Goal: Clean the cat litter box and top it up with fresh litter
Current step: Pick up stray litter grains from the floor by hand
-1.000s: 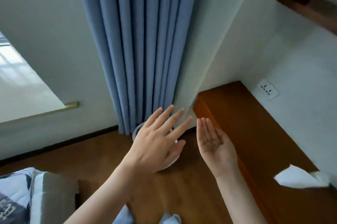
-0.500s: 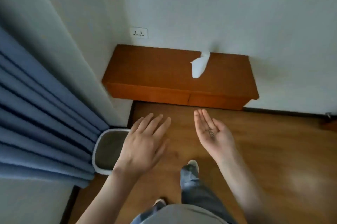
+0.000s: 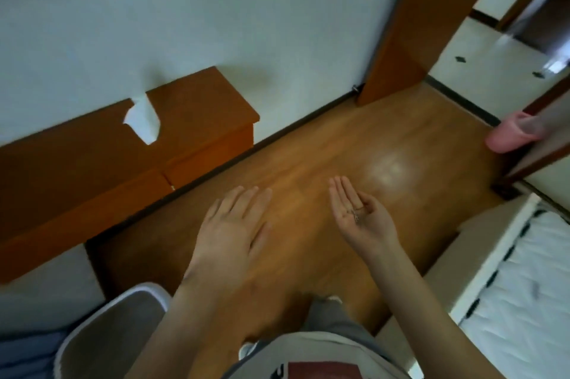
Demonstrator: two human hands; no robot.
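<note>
A: Where is the litter box [image 3: 101, 335]?

B: At the near left, on the floor beside the person's left forearm. It has a white rim and a grey-brown inside, and the frame's edge cuts it off.

A: And the left hand [image 3: 229, 232]?

B: It hangs palm down over the wooden floor [image 3: 324, 144], fingers straight and slightly spread. Its grip is released; it holds nothing.

A: The right hand [image 3: 361, 218]?

B: Palm up, to the right of the left one and apart from it. Its fingers are straight and close together, so the grip is released too. A few small dark bits [image 3: 355, 214] lie in the hollow of the palm; what they are I cannot tell.

A: What else is around?

B: A low brown wooden cabinet [image 3: 92, 168] stands against the white wall on the far left, with a white tissue [image 3: 143, 121] sticking up from its top. A brown door [image 3: 410, 33] stands open at the far right. A pink slipper [image 3: 509, 134] lies on the floor at the right edge. A white quilted mattress [image 3: 524, 301] with dark trim fills the near right corner. The person's grey trouser leg [image 3: 330, 317] shows at the bottom, between the forearms.
</note>
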